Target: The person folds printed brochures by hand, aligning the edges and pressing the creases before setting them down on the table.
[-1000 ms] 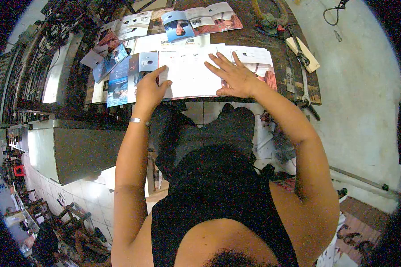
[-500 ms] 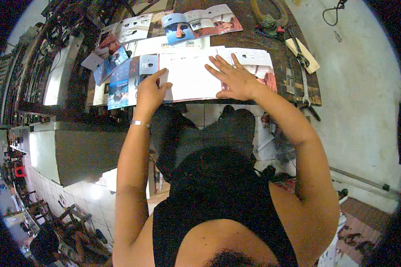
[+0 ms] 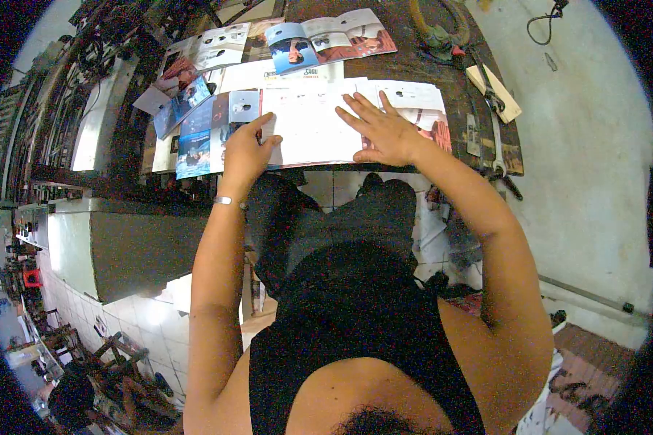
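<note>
White printed sheets (image 3: 312,127) lie stacked near the front edge of a dark wooden table. My right hand (image 3: 386,136) rests flat on their right side, fingers spread. At the left edge of the sheets is my left hand (image 3: 248,151), its index finger and thumb stretched apart on the paper; its other fingers are partly hidden. Under and beside the sheets are a blue photo booklet (image 3: 202,141) on the left and another picture page (image 3: 417,98) on the right. An open booklet (image 3: 330,40) with a portrait lies farther back, above a lettered white sheet (image 3: 326,71).
More booklets (image 3: 185,98) overlap at the back left. On the table's right side are a wrench (image 3: 498,148), a wooden block (image 3: 504,101) with a dark tool on it, and a yellowish curved tool or hose (image 3: 417,18). A grey cabinet (image 3: 141,250) stands below left.
Both hands keep their places on the sheets. The view has shifted very slightly; nothing else has visibly moved.
</note>
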